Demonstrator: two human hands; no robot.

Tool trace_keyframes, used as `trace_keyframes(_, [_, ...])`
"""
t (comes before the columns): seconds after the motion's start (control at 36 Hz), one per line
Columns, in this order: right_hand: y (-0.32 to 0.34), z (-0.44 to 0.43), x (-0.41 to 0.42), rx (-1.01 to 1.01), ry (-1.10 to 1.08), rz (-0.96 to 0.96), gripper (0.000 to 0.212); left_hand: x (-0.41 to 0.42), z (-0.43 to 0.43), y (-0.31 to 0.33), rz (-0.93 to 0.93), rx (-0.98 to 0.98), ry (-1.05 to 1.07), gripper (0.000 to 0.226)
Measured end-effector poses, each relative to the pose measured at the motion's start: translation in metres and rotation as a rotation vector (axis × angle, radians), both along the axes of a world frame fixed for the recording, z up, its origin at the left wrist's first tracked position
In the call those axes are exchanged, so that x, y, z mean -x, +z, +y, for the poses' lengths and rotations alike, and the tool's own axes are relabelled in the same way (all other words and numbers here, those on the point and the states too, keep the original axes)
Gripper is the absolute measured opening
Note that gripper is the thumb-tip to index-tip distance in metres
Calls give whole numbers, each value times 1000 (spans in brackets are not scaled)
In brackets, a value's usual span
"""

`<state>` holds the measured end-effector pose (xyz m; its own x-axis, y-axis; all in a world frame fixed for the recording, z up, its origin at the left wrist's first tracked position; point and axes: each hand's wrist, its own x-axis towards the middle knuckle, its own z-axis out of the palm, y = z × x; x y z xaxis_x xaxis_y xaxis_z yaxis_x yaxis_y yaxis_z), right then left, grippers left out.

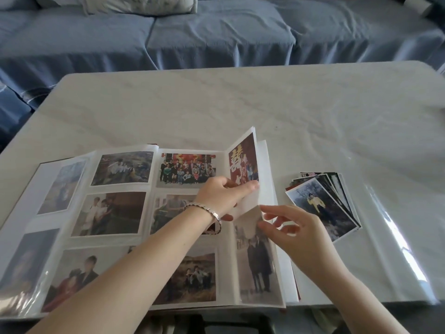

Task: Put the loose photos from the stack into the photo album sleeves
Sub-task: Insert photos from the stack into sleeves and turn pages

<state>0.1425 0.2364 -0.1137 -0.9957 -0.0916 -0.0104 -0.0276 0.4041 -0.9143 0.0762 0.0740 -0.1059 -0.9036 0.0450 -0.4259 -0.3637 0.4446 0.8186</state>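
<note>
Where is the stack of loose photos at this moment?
In the head view, the stack of loose photos lies fanned on the table at the right, beside the open album and its right edge, just beyond the right hand.

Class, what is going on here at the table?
A person works on a photo album lying open on the table. The left hand, wearing a bracelet, grips the right-hand page and bends its top up, with a red photo in it. The right hand hovers at that page's edge; whether it pinches it is unclear. The loose photo stack lies fanned beside the album, untouched.
</note>
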Motion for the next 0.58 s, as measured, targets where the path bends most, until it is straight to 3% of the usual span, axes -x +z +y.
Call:
trace_keyframes(0.11, [0,-2,-1,-27,2,1,34,-3,2,0,11,82,-76,48])
trace_keyframes(0.25, [3,-3,-1,-42,32,-12,20,-2,1,3,-14,7,-56,33])
trace_keyframes(0.31, [4,-2,-2,-59,20,14,24,-2,-3,6,10,6,-55,37])
trace_keyframes(0.42, [3,0,-1,-109,-51,4,29,-3,-20,8,88,95,-67,56])
trace_keyframes(0.58, [-5,-3,5,-314,-119,-34,32,-11,-51,12,331,346,-66,35])
